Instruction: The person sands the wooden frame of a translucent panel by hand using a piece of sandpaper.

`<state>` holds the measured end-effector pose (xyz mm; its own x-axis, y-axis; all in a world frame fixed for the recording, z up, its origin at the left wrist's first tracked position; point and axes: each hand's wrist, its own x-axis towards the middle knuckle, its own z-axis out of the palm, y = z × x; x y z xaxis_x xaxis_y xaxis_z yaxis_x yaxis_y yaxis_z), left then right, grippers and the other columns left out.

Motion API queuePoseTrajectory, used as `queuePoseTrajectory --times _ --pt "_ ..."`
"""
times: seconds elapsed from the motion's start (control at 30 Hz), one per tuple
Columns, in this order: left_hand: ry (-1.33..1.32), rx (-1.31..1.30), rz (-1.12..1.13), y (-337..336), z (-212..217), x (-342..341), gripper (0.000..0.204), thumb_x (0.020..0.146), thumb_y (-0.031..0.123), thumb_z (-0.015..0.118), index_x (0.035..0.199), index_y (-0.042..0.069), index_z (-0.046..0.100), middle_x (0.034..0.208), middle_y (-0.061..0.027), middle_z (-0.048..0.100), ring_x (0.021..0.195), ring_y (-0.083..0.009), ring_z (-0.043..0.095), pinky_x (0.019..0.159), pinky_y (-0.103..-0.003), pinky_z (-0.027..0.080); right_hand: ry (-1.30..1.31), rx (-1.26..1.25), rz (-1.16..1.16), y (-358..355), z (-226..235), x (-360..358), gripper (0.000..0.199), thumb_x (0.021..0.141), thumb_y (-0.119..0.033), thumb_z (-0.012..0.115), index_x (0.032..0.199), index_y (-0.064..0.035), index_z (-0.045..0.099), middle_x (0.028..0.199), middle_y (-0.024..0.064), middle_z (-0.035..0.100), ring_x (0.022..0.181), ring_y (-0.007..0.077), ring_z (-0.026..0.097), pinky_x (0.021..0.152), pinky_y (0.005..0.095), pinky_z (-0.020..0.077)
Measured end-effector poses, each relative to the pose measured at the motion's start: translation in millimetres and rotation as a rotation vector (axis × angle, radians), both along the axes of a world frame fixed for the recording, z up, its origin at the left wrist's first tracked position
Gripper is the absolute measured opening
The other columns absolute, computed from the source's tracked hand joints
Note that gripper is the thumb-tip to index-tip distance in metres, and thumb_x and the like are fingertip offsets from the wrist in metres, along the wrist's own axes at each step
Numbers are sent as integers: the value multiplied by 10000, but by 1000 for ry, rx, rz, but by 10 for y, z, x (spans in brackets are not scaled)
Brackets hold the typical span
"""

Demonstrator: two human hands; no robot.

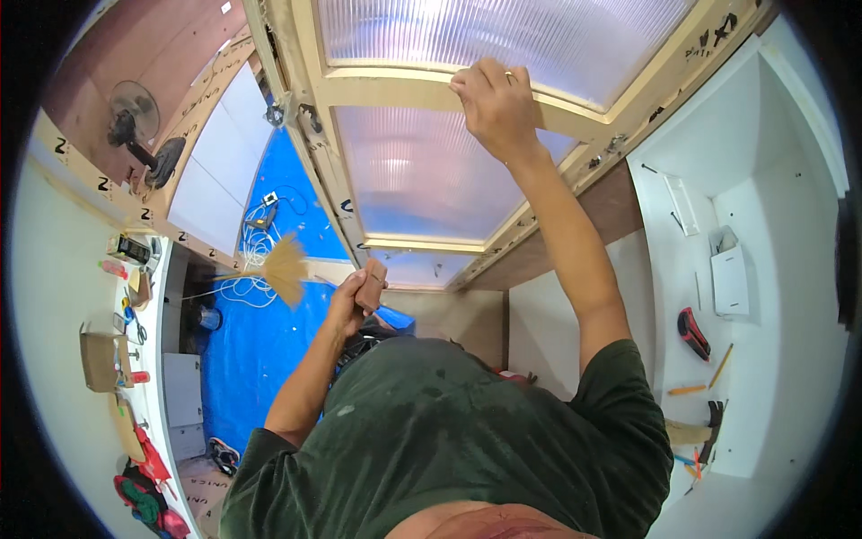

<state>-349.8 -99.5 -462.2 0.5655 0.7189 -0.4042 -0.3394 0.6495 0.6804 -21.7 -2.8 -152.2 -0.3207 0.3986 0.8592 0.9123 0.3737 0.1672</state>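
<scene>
My left hand is closed around a small reddish-brown block, held in front of my body. Ahead of me stands a pale wooden door frame with ribbed translucent panels. My right hand reaches up to the crossrail between the upper two panels. Its fingers are curled together against the wood, and whatever they may hold is hidden. A straw broom head is to the left of my left hand, apart from it.
Blue sheeting covers the floor at left, with a white cable on it. A narrow shelf at left carries a cardboard box. In the white cabinet at right lie a red-black utility knife and pencils. A fan stands far left.
</scene>
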Motion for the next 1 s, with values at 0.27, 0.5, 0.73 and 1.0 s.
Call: queuePoseTrajectory --times 0.27,0.5,0.73,1.0 --pt "-59 -29 49 -12 -31 -22 429 1061 372 491 1344 53 536 1056 -145 708 658 -142 619 425 -243 421 955 -38 371 -231 108 29 327 1068 -292 553 846 -51 547 852 56 511 842 218 496 797 407 411" --pt "-6 -36 65 42 4 -23 432 1064 394 505 1322 49 541 1055 -156 709 660 -145 622 427 -245 421 203 50 -28 -267 -43 -167 103 904 -195 732 864 -108 693 882 41 624 856 230 605 842 394 393" --pt "-31 -37 55 83 7 -1 433 1068 395 503 1326 47 533 1051 -156 706 660 -147 618 425 -247 422 -40 -11 -4 -67 71 -104 93 892 -200 737 912 -109 729 860 7 614 755 205 606 720 374 424" --pt "-19 -31 35 111 40 7 436 1070 376 494 1343 38 525 1050 -153 704 654 -152 617 420 -246 423 -8 -88 87 -104 324 -17 146 964 -192 682 883 -73 655 849 71 615 705 254 590 650 377 454"
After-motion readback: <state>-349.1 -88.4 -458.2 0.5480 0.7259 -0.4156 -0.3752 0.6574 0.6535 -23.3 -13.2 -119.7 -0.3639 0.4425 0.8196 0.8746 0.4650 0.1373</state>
